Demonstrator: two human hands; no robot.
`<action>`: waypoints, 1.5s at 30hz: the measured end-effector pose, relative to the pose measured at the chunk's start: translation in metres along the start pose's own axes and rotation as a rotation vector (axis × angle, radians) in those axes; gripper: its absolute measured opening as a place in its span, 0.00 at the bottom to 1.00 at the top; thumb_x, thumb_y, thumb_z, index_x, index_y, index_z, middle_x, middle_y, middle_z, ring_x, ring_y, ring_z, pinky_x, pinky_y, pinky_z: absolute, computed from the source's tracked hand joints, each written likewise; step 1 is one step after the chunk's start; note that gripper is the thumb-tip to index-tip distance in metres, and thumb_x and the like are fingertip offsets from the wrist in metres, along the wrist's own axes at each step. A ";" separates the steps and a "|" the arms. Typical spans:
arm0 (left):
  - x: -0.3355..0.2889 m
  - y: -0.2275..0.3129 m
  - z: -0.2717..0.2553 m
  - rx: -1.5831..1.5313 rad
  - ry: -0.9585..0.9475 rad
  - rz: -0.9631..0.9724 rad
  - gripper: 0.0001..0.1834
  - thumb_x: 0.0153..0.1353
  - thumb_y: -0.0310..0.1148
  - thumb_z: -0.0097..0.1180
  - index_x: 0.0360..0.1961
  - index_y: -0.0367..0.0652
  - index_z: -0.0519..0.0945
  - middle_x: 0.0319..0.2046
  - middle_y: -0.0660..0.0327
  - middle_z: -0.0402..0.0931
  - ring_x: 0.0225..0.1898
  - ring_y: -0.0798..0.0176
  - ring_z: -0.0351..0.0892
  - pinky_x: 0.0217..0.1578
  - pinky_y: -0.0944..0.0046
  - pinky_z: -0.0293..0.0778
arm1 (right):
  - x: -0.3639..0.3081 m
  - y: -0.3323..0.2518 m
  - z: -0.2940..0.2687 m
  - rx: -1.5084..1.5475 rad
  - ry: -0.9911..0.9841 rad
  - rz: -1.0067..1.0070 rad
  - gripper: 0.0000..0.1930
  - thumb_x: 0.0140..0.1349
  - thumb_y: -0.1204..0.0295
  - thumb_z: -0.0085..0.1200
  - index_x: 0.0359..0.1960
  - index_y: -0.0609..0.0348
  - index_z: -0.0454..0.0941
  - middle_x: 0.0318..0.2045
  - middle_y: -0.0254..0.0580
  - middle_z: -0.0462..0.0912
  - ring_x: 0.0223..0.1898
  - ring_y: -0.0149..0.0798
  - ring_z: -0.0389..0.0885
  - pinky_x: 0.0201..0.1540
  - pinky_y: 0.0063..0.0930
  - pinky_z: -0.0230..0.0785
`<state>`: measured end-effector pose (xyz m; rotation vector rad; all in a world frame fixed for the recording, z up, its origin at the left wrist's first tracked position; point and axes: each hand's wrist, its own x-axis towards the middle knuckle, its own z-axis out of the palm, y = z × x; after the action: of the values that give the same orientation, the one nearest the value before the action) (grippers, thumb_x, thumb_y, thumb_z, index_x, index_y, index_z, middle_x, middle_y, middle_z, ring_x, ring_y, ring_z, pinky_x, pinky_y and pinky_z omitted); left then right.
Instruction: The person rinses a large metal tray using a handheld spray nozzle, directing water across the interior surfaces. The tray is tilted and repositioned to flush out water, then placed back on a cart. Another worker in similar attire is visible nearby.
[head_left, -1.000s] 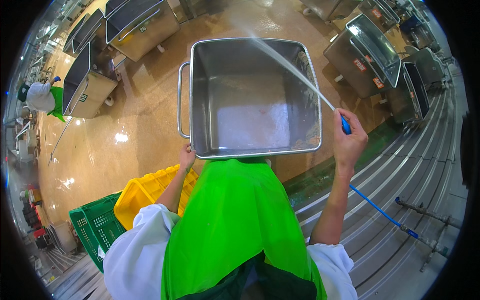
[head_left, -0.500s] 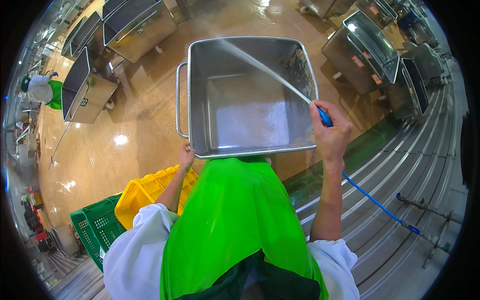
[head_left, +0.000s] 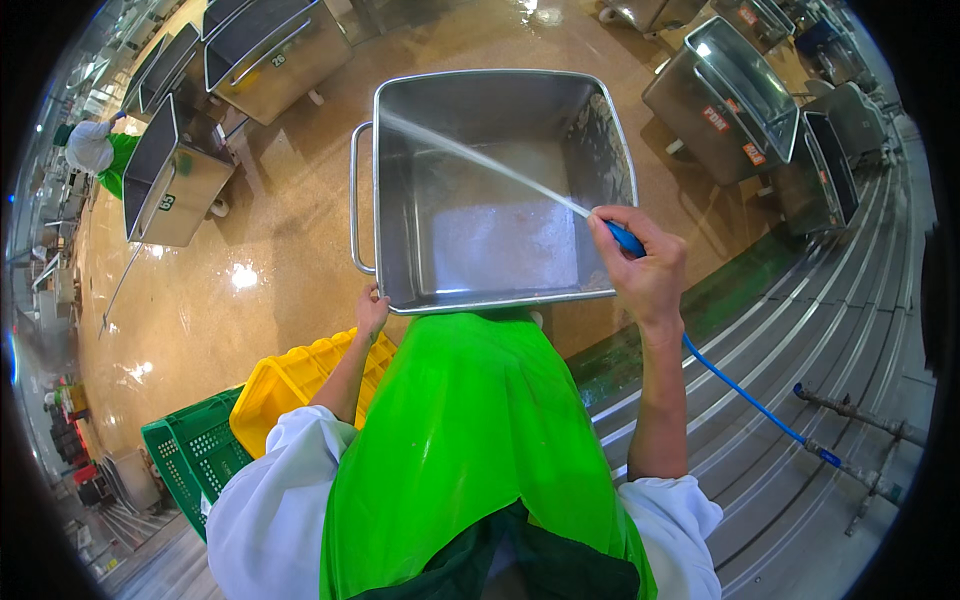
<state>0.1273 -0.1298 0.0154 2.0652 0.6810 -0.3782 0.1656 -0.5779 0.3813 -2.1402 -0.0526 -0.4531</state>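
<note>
A square stainless steel tub cart (head_left: 410,180) stands in front of me, its open top facing up and a bar handle on its left side. My right hand (head_left: 648,265) is closed round a blue spray nozzle (head_left: 626,239) over the tub's right side. From the nozzle a white water jet (head_left: 490,165) shoots left and away onto the inner left wall near the far corner. Patchy residue marks the tub's right inner wall (head_left: 600,135). My left hand (head_left: 372,312) grips the tub's rim at the near left corner; some of its fingers are hidden.
A blue hose (head_left: 745,387) runs from my right hand to pipes at the lower right. Yellow (head_left: 290,385) and green crates (head_left: 190,440) sit at my left. More steel carts (head_left: 175,190) line both sides. A person in a green apron (head_left: 95,155) bends at far left.
My right hand has shifted left and slightly down with the nozzle. The jet now falls inside the tub rather than reaching its far rim. The person at far left has moved slightly.
</note>
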 end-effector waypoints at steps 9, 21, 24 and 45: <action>0.001 -0.001 0.001 -0.006 0.001 0.003 0.30 0.59 0.29 0.62 0.65 0.41 0.76 0.32 0.54 0.86 0.35 0.58 0.86 0.40 0.57 0.78 | -0.003 0.007 0.000 0.001 0.008 0.022 0.05 0.65 0.71 0.69 0.40 0.56 0.88 0.23 0.36 0.85 0.21 0.23 0.80 0.25 0.22 0.70; 0.009 -0.008 0.001 0.009 -0.005 0.000 0.27 0.63 0.33 0.58 0.64 0.41 0.76 0.35 0.51 0.87 0.39 0.54 0.88 0.43 0.54 0.79 | -0.006 0.006 -0.007 0.042 -0.326 0.112 0.07 0.63 0.70 0.68 0.38 0.59 0.89 0.25 0.41 0.87 0.24 0.31 0.84 0.30 0.25 0.75; 0.008 -0.006 0.001 -0.050 -0.012 -0.011 0.25 0.64 0.33 0.55 0.64 0.40 0.77 0.35 0.50 0.87 0.37 0.55 0.87 0.40 0.56 0.79 | -0.009 0.010 -0.005 0.064 -0.430 0.148 0.08 0.63 0.68 0.67 0.38 0.58 0.89 0.24 0.42 0.87 0.24 0.33 0.85 0.31 0.26 0.75; 0.009 -0.011 0.004 -0.117 -0.015 -0.045 0.27 0.64 0.31 0.53 0.65 0.39 0.76 0.29 0.56 0.84 0.28 0.63 0.82 0.31 0.60 0.74 | -0.020 0.041 0.023 -0.071 -0.260 0.113 0.08 0.65 0.66 0.65 0.39 0.56 0.88 0.23 0.51 0.85 0.25 0.50 0.88 0.28 0.38 0.76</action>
<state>0.1280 -0.1254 0.0017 1.9378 0.7241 -0.3704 0.1628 -0.5811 0.3304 -2.2473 -0.0627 -0.1106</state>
